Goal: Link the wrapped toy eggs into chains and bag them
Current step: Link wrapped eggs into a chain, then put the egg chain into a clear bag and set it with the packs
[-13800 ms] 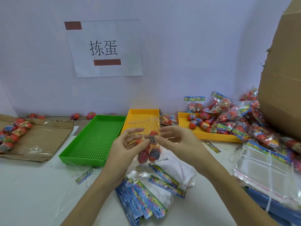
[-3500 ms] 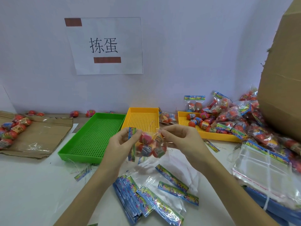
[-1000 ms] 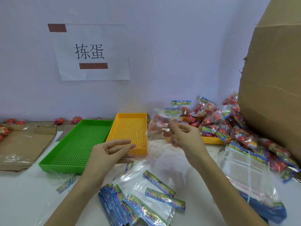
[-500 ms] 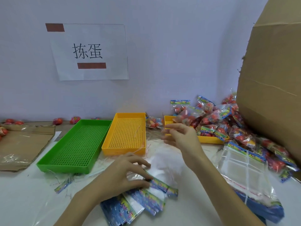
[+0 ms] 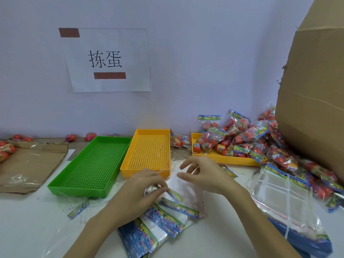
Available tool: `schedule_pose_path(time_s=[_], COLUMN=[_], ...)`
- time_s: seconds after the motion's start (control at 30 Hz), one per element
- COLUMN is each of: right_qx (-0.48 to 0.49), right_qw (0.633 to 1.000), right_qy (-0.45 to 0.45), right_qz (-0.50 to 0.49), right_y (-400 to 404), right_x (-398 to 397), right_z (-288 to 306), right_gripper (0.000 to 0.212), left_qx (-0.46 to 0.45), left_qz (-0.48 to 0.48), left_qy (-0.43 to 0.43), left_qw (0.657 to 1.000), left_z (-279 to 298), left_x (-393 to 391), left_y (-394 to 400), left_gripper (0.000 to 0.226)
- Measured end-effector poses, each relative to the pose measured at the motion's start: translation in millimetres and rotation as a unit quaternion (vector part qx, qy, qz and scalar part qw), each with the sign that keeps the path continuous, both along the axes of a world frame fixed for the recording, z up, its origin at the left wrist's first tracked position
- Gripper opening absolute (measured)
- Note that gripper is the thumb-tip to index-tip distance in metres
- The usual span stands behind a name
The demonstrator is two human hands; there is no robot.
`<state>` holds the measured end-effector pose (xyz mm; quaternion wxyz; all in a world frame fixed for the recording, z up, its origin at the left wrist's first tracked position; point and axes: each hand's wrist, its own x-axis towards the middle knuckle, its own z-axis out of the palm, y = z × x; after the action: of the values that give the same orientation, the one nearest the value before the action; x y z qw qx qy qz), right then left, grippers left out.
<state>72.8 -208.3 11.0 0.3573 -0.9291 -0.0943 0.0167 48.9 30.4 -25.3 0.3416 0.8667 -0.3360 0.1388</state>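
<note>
My left hand (image 5: pixel 138 190) is down on the fanned stack of empty header bags (image 5: pixel 163 216), its fingertips pinching the top edge of one clear bag (image 5: pixel 172 192) right at the coloured header strip. My right hand (image 5: pixel 204 175) hovers just beside it, fingers loosely spread and a little curled, holding nothing; whether its fingertips touch the bag's film I cannot tell.

Just beyond my left fingers sits the yellow tray (image 5: pixel 149 151), and to the left of that, touching it, the green tray (image 5: pixel 91 164). Beyond my right hand is a second yellow tray (image 5: pixel 223 159) with loose wrapped toy eggs (image 5: pixel 206 146) in it, and the pile of filled bags (image 5: pixel 260 142) spills over its far side, running right toward the big cardboard box (image 5: pixel 316 108). To the right of my right forearm lies a tied bundle of clear bags (image 5: pixel 279 202).

Far off to the left of my left hand, a flattened piece of cardboard (image 5: pixel 28 164) carries a few more eggs (image 5: pixel 5 149) at its left edge. On the wall above hangs a paper sign (image 5: pixel 108 60)
</note>
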Motion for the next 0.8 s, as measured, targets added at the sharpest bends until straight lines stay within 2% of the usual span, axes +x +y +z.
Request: schedule_pose_path(time_s=[0.07,0.17,0.23,0.3,0.37,0.43,0.57,0.67,0.73,0.8], right_qx=[-0.007,-0.025,0.06,0.197,0.262,0.26,0.238,0.242,0.272,0.333], right_qw=[1.0,0.996,0.991,0.978,0.965,0.965,0.964,0.962,0.95,0.925], right_qy=[-0.007,-0.087,-0.122,-0.075,0.006,0.045,0.116,0.124,0.151,0.185], right_qz=[-0.007,-0.02,-0.015,-0.01,0.006,-0.004,-0.011,-0.037,-0.031,-0.001], right_y=[2,6,9,13,18,19,15,16,15,13], right_x=[0,1,0,-1,-3,-4,-5,-5,-3,-3], right_z=[-1,0,3,8,11,9,6,7,7,8], right_gripper=[0.02,0.017,0.025,0.033,0.048,0.062,0.053,0.06,0.071,0.062], left_qx=[-0.105,-0.297,-0.4,-0.463,-0.498,-0.522,-0.54,-0.563,-0.57,-0.573], left_qz=[0.058,0.132,0.154,0.165,0.16,0.137,0.087,0.073,0.067,0.063], left_qy=[0.018,0.087,0.147,0.192,0.223,0.243,0.256,0.257,0.253,0.244], left_qw=[0.993,0.942,0.892,0.849,0.823,0.806,0.797,0.782,0.779,0.78], left_z=[3,9,12,13,14,15,18,23,26,27], left_x=[-1,-1,-1,0,2,3,1,0,-1,-1], left_y=[-3,-7,-6,-3,-2,-2,-1,-2,-2,-3], left_gripper=[0.016,0.018,0.02,0.023,0.025,0.028,0.027,0.024,0.021,0.019])
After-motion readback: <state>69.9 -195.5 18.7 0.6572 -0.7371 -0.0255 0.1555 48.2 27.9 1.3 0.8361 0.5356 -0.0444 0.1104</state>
